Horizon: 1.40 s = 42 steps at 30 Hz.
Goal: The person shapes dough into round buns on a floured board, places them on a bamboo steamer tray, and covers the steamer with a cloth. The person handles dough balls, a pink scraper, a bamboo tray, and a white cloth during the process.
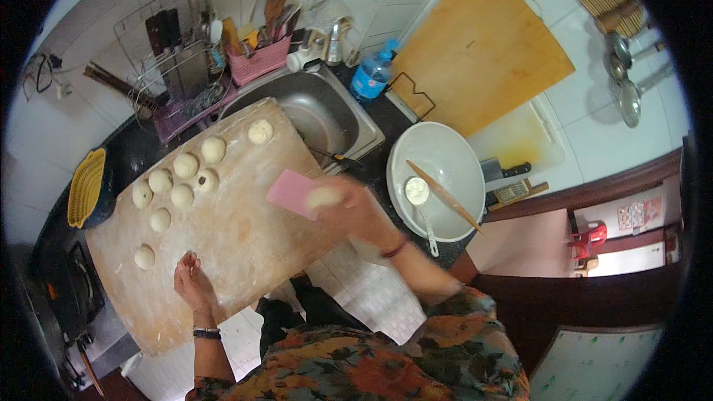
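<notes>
A floured wooden board (pixel 239 234) bears several round, filled-looking dough balls (pixel 182 195), mostly along its far left side; one dough ball (pixel 260 132) sits apart near the sink. Over the board's near left part is my left hand (pixel 192 284), its fingers loosely curled with nothing in them. My right hand (pixel 353 211), blurred, is at the board's right edge with a pale piece of dough (pixel 325 197) at its fingers. Just beside and partly under that piece is a pink plastic dough scraper (pixel 291 192); whether the hand touches the scraper is unclear.
Right of the board stands a large white bowl (pixel 398 150) with a rolling pin (pixel 445 196) and a scoop of flour (pixel 416 191). Behind are a steel sink (pixel 328 106), a blue bottle (pixel 370 75) and a pink utensil basket (pixel 260 61). A yellow basket (pixel 86 189) stands left.
</notes>
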Each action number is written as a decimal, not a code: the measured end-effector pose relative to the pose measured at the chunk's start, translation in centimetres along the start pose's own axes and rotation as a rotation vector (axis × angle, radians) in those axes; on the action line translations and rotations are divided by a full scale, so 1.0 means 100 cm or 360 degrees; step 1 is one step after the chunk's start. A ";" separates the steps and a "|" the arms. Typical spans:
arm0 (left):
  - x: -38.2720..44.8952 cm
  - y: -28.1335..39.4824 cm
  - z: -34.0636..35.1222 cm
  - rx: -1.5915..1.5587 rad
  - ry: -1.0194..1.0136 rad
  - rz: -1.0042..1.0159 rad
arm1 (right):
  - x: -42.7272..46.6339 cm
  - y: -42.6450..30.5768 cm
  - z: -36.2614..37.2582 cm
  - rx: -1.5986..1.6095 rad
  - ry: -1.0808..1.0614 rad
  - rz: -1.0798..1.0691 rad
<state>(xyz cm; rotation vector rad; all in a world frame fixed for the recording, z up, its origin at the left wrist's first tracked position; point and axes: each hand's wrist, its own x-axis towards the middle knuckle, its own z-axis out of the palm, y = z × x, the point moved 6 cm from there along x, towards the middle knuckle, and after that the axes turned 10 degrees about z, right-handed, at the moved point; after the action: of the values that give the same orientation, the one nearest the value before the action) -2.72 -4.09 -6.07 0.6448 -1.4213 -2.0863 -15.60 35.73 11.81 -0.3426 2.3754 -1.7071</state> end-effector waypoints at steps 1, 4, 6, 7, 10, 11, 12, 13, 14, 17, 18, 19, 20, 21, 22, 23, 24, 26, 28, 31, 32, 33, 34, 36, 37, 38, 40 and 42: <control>0.002 0.001 0.002 -0.0033 -0.0067 0.0038 | -0.006 0.000 -0.048 0.0083 0.0285 -0.0073; 0.004 -0.001 0.002 -0.0050 -0.0086 0.0069 | -0.037 0.032 -0.175 -0.0188 0.0687 0.0454; 0.005 -0.001 -0.001 -0.0021 -0.0041 0.0118 | -0.057 0.052 -0.215 -0.0574 0.0819 0.0428; 0.005 -0.004 -0.002 -0.0002 -0.0025 0.0075 | -0.065 0.068 -0.222 -0.0754 0.0858 0.0441; 0.008 -0.004 -0.003 -0.0009 -0.0009 0.0051 | -0.077 0.123 -0.229 -0.0441 0.0748 0.0669; 0.009 -0.004 -0.001 -0.0032 -0.0054 0.0044 | -0.078 0.142 -0.225 -0.0218 0.0679 0.0810; 0.010 -0.003 -0.003 -0.0029 -0.0017 0.0028 | -0.074 0.151 -0.223 -0.0337 0.0653 0.0811; 0.010 -0.003 -0.001 0.0016 -0.0069 0.0020 | -0.065 0.152 -0.220 -0.0469 0.0670 0.0664; 0.011 -0.003 -0.003 0.0086 -0.0035 0.0005 | -0.055 0.151 -0.214 -0.0600 0.0685 0.0518; 0.010 -0.002 -0.006 0.0186 0.0011 0.0022 | -0.032 0.157 -0.199 -0.0872 0.0632 0.0530; 0.010 -0.001 -0.008 0.0207 0.0065 0.0027 | -0.027 0.158 -0.194 -0.0964 0.0627 0.0545; 0.010 -0.002 -0.007 0.0209 0.0032 0.0029 | -0.023 0.163 -0.186 -0.1216 0.0524 0.0654; 0.009 -0.002 -0.008 0.0220 0.0045 0.0021 | -0.020 0.167 -0.178 -0.1487 0.0448 0.0696; 0.009 -0.001 -0.008 0.0216 0.0055 0.0046 | -0.019 0.173 -0.170 -0.1737 0.0335 0.0744; 0.009 -0.002 -0.007 0.0204 0.0029 0.0018 | -0.022 0.180 -0.166 -0.1866 0.0235 0.0821; 0.009 -0.002 -0.006 0.0179 -0.0001 0.0021 | -0.023 0.184 -0.165 -0.1918 0.0255 0.0821; 0.008 -0.002 -0.008 0.0199 0.0062 -0.0006 | -0.025 0.188 -0.164 -0.1942 0.0243 0.0817; 0.007 0.001 -0.002 0.0191 -0.0049 0.0043 | -0.027 0.192 -0.167 -0.1860 0.0263 0.0793; 0.004 0.002 -0.002 0.0217 -0.0024 0.0047 | -0.027 0.191 -0.177 -0.1651 0.0305 0.0793; 0.002 0.002 -0.003 0.0243 0.0076 0.0044 | -0.028 0.165 -0.204 -0.1031 0.0636 0.0586; 0.002 0.002 -0.003 0.0244 0.0105 0.0035 | -0.029 0.155 -0.214 -0.0950 0.0643 0.0535; 0.002 0.002 -0.003 0.0223 0.0114 0.0063 | -0.033 0.150 -0.223 -0.0949 0.0652 0.0614; 0.003 0.000 -0.003 0.0225 0.0106 0.0041 | -0.038 0.145 -0.230 -0.0947 0.0661 0.0692; 0.006 -0.001 -0.005 0.0213 0.0136 0.0063 | -0.047 0.140 -0.235 -0.1095 0.0664 0.0800; 0.007 -0.002 -0.004 0.0193 0.0063 0.0060 | -0.050 0.141 -0.232 -0.1238 0.0573 0.0812; 0.008 -0.002 -0.005 0.0203 0.0075 0.0054 | -0.053 0.143 -0.226 -0.1395 0.0502 0.0788; 0.009 -0.003 -0.007 0.0220 0.0080 0.0052 | -0.058 0.151 -0.213 -0.1691 0.0382 0.0660; 0.009 -0.002 -0.009 0.0267 0.0108 0.0052 | -0.062 0.159 -0.206 -0.1845 0.0426 0.0475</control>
<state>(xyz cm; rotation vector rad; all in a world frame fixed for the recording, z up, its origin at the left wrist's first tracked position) -2.83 -5.22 -6.65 0.7455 -1.5688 -1.9159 -16.87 61.11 3.38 0.1164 3.1432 -0.1129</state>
